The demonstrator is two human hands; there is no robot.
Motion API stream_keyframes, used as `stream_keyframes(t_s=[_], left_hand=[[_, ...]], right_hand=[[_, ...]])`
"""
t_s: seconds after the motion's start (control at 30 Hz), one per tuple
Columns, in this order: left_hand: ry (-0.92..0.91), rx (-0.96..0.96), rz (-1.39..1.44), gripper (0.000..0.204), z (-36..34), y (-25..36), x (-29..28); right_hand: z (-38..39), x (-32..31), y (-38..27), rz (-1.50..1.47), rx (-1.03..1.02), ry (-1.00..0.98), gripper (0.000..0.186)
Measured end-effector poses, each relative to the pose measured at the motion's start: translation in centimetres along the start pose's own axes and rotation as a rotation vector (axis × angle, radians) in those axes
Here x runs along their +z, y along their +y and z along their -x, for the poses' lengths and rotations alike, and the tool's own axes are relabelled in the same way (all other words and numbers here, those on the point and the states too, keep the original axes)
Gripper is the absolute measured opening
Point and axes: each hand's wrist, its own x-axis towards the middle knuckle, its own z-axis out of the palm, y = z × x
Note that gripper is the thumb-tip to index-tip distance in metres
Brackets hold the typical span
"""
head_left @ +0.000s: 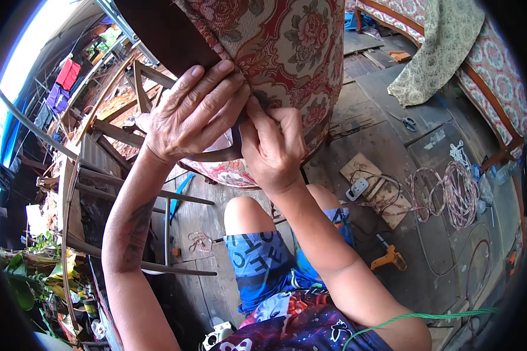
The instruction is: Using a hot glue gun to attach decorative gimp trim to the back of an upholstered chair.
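Observation:
An upholstered piece (pixel 293 52) with red and cream floral fabric fills the upper middle, bordered by a dark brown strip (pixel 167 32). My left hand (pixel 190 117) lies across the lower end of this strip, fingers extended and pressed on it, thumb hidden. Just right of it, my right hand (pixel 272 146) is closed, thumb and index bent at the seam beside the fabric; whatever it pinches is hidden. Below both hands a curved dark wooden piece (pixel 215 155) shows, with floral upholstery under it.
Metal bars (pixel 187 199) and wooden frames stand at left. At right lie scissors (pixel 405 123), a power strip (pixel 357 187), coiled cords (pixel 457 193) and an orange glue gun (pixel 389 257). A second floral sofa (pixel 492 105) with a draped cloth (pixel 427 58) stands at upper right.

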Motion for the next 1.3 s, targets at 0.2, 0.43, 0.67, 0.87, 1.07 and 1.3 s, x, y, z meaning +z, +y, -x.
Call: stream_keyframes(t_s=[0.2, 0.43, 0.67, 0.87, 1.07, 1.3], left_hand=[[-0.009, -0.004, 0.000, 0.028, -0.2, 0.0, -0.3], [0.109, -0.065, 0.287, 0.024, -0.3, -0.5, -0.4], [0.116, -0.095, 0.342, 0.021, 0.1, -0.5, -0.1], [0.125, -0.098, 0.357, 0.021, 0.2, -0.5, 0.0], [0.129, -0.102, 0.353, 0.022, 0.2, -0.4, 0.1], [0.036, -0.076, 0.190, 0.038, -0.6, 0.0, -0.8]], right_hand=[[0.1, -0.1, 0.1, 0.007, -0.008, -0.001, 0.040], [0.0, -0.5, 0.0, -0.005, 0.021, -0.013, 0.039], [0.3, -1.3, -0.6, -0.061, 0.018, 0.004, 0.037], [-0.4, -1.9, -0.7, -0.071, 0.038, 0.025, 0.036], [-0.6, -1.5, -0.1, -0.044, 0.014, 0.044, 0.039], [-0.3, -1.3, -0.2, -0.047, 0.052, 0.024, 0.039]])
